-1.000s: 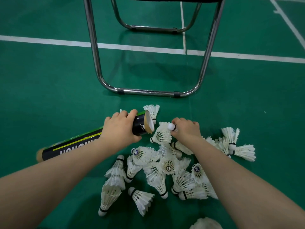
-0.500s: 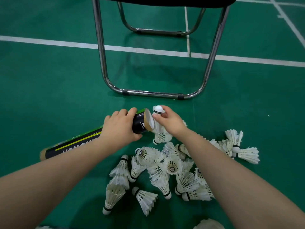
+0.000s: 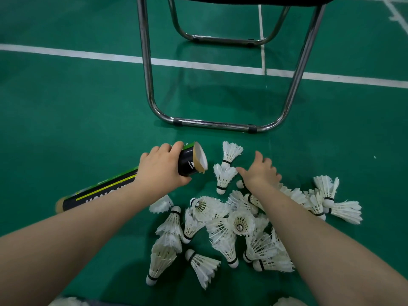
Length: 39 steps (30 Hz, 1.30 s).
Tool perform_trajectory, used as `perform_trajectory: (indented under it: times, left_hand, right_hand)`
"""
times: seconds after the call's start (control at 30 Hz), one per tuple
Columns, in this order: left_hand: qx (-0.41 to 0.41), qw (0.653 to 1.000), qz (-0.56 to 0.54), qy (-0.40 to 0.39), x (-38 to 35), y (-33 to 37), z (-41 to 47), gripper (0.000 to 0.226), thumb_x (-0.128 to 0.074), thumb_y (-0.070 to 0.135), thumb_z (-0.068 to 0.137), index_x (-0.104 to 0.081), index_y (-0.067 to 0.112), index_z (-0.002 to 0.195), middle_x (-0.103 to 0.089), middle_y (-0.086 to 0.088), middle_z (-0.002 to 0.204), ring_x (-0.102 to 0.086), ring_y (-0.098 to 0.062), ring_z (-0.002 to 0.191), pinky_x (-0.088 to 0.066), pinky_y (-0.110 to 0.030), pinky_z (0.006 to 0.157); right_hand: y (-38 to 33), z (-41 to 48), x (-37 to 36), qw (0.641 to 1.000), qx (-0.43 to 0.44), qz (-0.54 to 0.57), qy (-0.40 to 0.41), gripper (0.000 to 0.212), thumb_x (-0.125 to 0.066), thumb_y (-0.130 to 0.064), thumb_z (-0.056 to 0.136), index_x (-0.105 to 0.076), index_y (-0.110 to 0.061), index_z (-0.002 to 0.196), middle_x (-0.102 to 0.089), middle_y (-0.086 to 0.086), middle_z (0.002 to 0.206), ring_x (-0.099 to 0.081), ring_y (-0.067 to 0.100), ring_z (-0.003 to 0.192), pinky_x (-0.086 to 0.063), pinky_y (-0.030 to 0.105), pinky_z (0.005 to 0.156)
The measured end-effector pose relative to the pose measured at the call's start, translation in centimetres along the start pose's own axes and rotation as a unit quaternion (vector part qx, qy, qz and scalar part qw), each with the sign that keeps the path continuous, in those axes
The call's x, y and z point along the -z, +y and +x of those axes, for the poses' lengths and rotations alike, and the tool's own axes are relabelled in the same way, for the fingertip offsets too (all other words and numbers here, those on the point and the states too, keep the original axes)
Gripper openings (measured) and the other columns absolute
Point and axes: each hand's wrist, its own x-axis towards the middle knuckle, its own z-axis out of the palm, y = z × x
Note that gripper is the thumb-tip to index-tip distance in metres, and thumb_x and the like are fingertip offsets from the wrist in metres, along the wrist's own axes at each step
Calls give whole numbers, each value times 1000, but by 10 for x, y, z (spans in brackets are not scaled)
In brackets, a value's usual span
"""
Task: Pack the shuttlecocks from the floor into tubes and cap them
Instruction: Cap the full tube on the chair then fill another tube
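My left hand (image 3: 161, 167) grips a long black and green tube (image 3: 103, 188) near its open mouth (image 3: 199, 156), which points right. The tube lies slanted, its far end low at the left. My right hand (image 3: 259, 171) hovers with relaxed, spread fingers over the pile of white feather shuttlecocks (image 3: 231, 226) on the green floor, holding nothing. Two stacked shuttlecocks (image 3: 225, 171) lie just left of its fingertips, between the hand and the tube mouth.
A chrome chair frame (image 3: 218, 124) stands on the floor just beyond the hands. White court lines (image 3: 198, 65) cross behind it. More shuttlecocks (image 3: 331, 202) lie at the right. Bare green floor (image 3: 77, 118) spreads to the left.
My right hand held a shuttlecock at the tube mouth half a second ago; now it holds nothing and has dropped back to the pile. The tube has stayed put.
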Motion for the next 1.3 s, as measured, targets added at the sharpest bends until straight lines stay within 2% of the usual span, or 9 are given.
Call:
perform_trajectory:
  times: [0.17,0.3,0.4,0.53,0.7,0.9,1.0,1.1,1.3]
  left_hand:
    - [-2,1000,-1,1,-2,4,2,70,-67,53,70,-37,24,127,-53,-2,107,-50,-26,102,-39,-38,83]
    - [-9,1000,5,2,-3,7,2,70,-67,53,70,-37,24,127,-53,-1,108,-50,-26,103,-39,-37,83]
    - [-12,1000,3,5,-1,12,2,68,-67,52,71,-38,23,125,-54,-2,106,-51,-26,101,-39,-37,82]
    - [-19,1000,-2,7,2,23,2,67,-66,53,70,-39,23,124,-54,-3,106,-51,-26,100,-40,-38,83]
    - [-17,1000,-10,7,13,40,-3,70,-67,55,70,-38,23,125,-54,-3,108,-52,-27,102,-42,-40,85]
    - [-13,999,-32,37,33,54,-11,69,-69,54,66,-41,20,120,-55,-4,103,-54,-28,97,-46,-39,81]
    - [-13,998,-44,48,45,55,-18,70,-70,52,65,-41,21,120,-56,-3,103,-54,-27,95,-48,-40,80]
    - [-21,997,-33,59,56,53,-31,72,-70,51,66,-40,20,124,-56,-5,106,-54,-28,99,-47,-40,81]
    - [-57,996,2,73,69,47,-58,68,-62,51,72,-37,22,128,-53,-2,109,-50,-25,101,-39,-37,81]
  right_hand:
    - [8,5,-3,987,-45,153,-15,52,-61,-18,88,-36,-20,135,-47,9,129,-53,22,88,-50,38,81]
    - [12,4,9,959,2,282,22,46,-64,-15,86,-46,-19,128,-56,3,113,-52,17,89,-43,26,71]
    - [6,-6,28,912,35,401,79,30,-63,-16,87,-55,-18,116,-55,-5,94,-53,11,83,-37,11,56]
    - [-11,-31,52,818,71,551,148,14,-63,-11,86,-61,-16,99,-55,-12,82,-52,0,69,-40,3,56]
    - [-33,-70,75,743,117,647,122,16,-60,-4,86,-58,-20,88,-59,-8,82,-57,-2,69,-46,9,61]
    - [-34,-108,80,780,194,594,5,18,-57,-12,89,-57,-29,85,-62,-6,81,-58,7,73,-48,21,67]
    - [-32,-123,85,813,227,534,-51,8,-54,-22,92,-61,-22,90,-63,-7,84,-57,5,77,-46,21,72]
    - [-33,-136,94,834,270,467,-115,21,-49,-35,94,-66,-21,92,-66,-2,92,-58,12,88,-44,29,83]
    - [-41,-155,114,822,309,352,-323,9,-60,-31,88,-64,-24,93,-61,-3,106,-58,10,100,-43,12,79]
